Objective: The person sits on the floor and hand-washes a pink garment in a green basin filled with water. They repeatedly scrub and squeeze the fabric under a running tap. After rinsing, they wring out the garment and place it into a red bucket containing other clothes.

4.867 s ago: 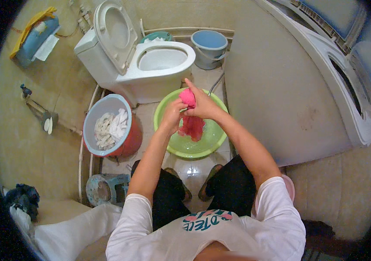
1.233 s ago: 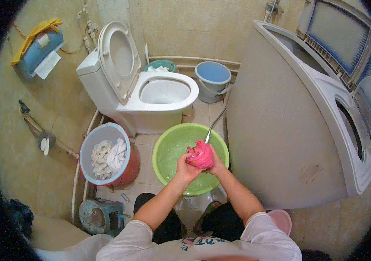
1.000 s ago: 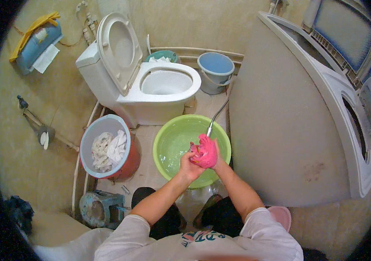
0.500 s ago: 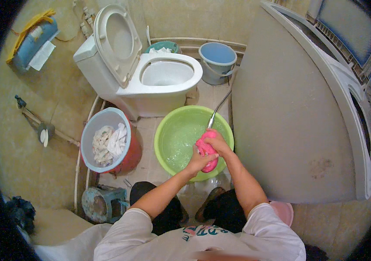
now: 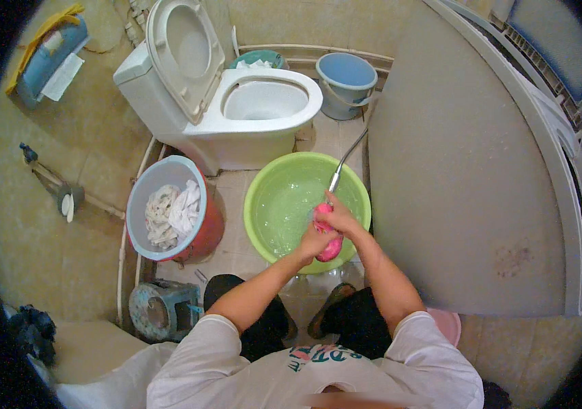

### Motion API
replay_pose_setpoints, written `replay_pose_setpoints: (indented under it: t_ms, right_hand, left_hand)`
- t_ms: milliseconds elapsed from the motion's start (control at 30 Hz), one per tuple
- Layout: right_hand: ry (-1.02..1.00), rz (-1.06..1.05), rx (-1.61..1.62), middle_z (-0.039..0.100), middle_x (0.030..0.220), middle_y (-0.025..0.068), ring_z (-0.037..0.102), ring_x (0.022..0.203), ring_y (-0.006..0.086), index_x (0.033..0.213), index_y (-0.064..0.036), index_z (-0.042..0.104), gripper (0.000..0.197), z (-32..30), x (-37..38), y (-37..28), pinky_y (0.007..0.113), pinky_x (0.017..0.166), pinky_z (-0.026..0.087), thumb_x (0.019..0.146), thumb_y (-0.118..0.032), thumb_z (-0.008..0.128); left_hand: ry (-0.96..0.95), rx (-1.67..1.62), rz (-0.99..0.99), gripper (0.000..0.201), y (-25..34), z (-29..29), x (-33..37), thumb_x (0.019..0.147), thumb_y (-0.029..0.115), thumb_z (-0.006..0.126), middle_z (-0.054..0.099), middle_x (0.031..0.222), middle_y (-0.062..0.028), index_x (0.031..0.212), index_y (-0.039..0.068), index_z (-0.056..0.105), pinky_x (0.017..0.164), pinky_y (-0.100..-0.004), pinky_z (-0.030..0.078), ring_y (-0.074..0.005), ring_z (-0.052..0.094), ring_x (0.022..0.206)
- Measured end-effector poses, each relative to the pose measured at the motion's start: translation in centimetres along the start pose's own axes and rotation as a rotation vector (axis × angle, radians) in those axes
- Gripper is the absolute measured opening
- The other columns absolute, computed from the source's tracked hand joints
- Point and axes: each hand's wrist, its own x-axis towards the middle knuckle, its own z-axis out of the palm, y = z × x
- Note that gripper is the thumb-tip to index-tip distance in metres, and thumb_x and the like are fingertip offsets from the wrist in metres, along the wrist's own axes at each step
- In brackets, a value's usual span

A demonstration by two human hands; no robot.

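Note:
Both my hands are closed around a wet-looking pink cloth, held over the near right part of a green basin. My left hand grips its lower left part, while my right hand wraps the upper part. Much of the cloth is hidden under my fingers. Water lies in the basin. Just beyond my right hand, a metal shower head handle on a hose reaches over the basin's far right rim; its lower end is hidden by my hand.
Left of the basin stands a red bucket holding white cloths. A toilet with raised lid stands beyond, beside a blue bucket. A large grey appliance panel bounds the right. A worn stool sits near left.
My hands have closed in more tightly on the pink cloth, and less of it shows between them. The whole view has shifted slightly.

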Motion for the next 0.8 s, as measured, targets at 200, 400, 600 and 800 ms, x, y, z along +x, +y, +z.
replay_pose_setpoints:
  t_ms: [200,400,600,800]
  right_hand:
    - [0.212,0.169,0.798,0.061,0.090,0.0067,0.059,0.075,0.0171,0.109,-0.0011,0.055,0.038,-3.4,0.5,-0.1,0.028,0.066,0.047,0.085,-0.030,0.058]
    - [-0.019,0.433,1.177,0.062,0.103,0.0073,0.058,0.091,0.0215,0.111,-0.0085,0.057,0.048,-2.7,0.1,-0.9,0.036,0.078,0.047,0.085,-0.049,0.052]
    - [-0.263,0.130,1.695,0.059,0.113,0.0108,0.056,0.100,0.0271,0.115,-0.0084,0.055,0.055,-2.0,-0.6,-1.4,0.046,0.093,0.042,0.086,-0.054,0.047]
    - [-0.172,0.249,1.462,0.063,0.087,0.0096,0.063,0.078,0.0233,0.096,-0.0080,0.058,0.027,-3.9,1.3,0.9,0.037,0.071,0.053,0.079,-0.027,0.068]
  left_hand:
    - [-0.256,-0.875,-0.330,0.044,5.8,-0.9,-1.0,0.084,0.035,0.056,0.058,0.105,-0.0062,0.119,0.008,0.047,0.084,-0.0330,0.048,-0.0169,0.058,0.093]
    - [-0.228,-1.202,-0.303,0.040,8.0,-1.4,-2.1,0.085,0.038,0.051,0.060,0.106,-0.0045,0.115,0.012,0.052,0.078,-0.0350,0.049,-0.0197,0.058,0.089]
    - [-0.278,-1.321,-0.352,0.035,8.7,-0.6,-2.7,0.083,0.038,0.054,0.061,0.103,-0.0024,0.111,0.015,0.055,0.076,-0.0341,0.049,-0.0181,0.058,0.087]
    - [-0.364,-0.994,-0.443,0.043,7.4,-1.1,-1.5,0.084,0.039,0.059,0.060,0.107,-0.0046,0.116,0.012,0.051,0.081,-0.0354,0.050,-0.0187,0.059,0.093]
